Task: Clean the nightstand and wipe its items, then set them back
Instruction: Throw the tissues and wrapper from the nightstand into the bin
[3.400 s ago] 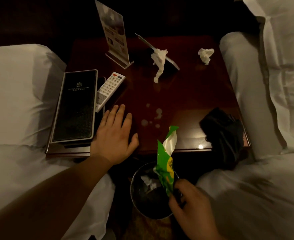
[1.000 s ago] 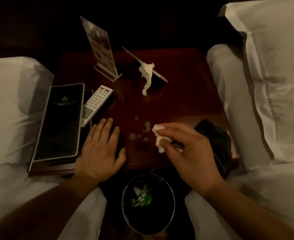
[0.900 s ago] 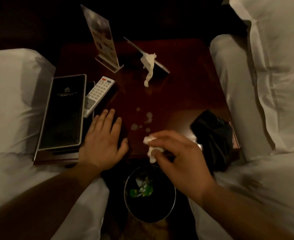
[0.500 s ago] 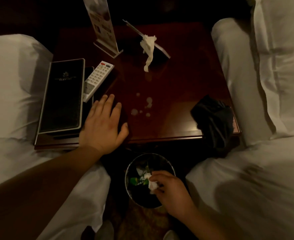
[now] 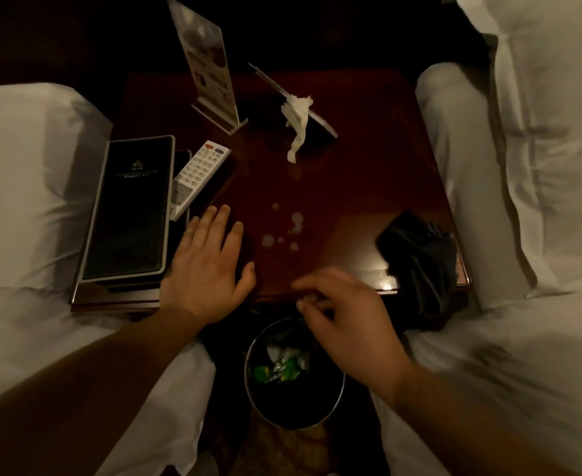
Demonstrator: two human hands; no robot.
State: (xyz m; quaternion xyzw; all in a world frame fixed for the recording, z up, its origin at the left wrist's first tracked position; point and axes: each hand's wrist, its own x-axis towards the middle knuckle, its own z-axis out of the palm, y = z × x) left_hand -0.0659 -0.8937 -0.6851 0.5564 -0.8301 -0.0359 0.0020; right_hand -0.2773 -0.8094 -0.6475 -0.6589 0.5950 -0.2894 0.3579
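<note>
Scene: a dim view looking down on a dark wooden tabletop (image 5: 368, 159) between white beds (image 5: 557, 338), with a round bin (image 5: 317, 413) on the floor below its front edge
Left hand: the left hand (image 5: 210, 266) lies palm down on the tabletop near the front edge, left of the middle, fingers straight and slightly spread; it holds nothing
Right hand: the right hand (image 5: 344, 321) hangs over the front edge above the bin, fingers loosely curled and blurred; nothing shows in them
Tissue: a crumpled white tissue (image 5: 298, 125) sits near the far edge, about the middle, draped off a dark tilted object (image 5: 317, 128) that is hard to make out
Direction from the hands: straight ahead and well apart from both, beyond a patch of pale spots (image 5: 282, 228)
Long axis: the tissue runs far to near, its thin tail pointing back toward the person
Nearer hand: both are about equally far; the right hand is the free one, so the reach likely falls to it
Cloth: a dark cloth (image 5: 416, 255) is bunched on the right front corner and droops over the front edge, just beside the right hand
Left edge: a black folder (image 5: 128, 207) with a white remote (image 5: 200, 176) just beside it; an upright sign stand (image 5: 207, 63) toward the far left corner
Bin contents: a green wrapper (image 5: 275, 372) and white scraps
Judged step: this tissue looks like the last litter on the tabletop; wiping not yet begun
</note>
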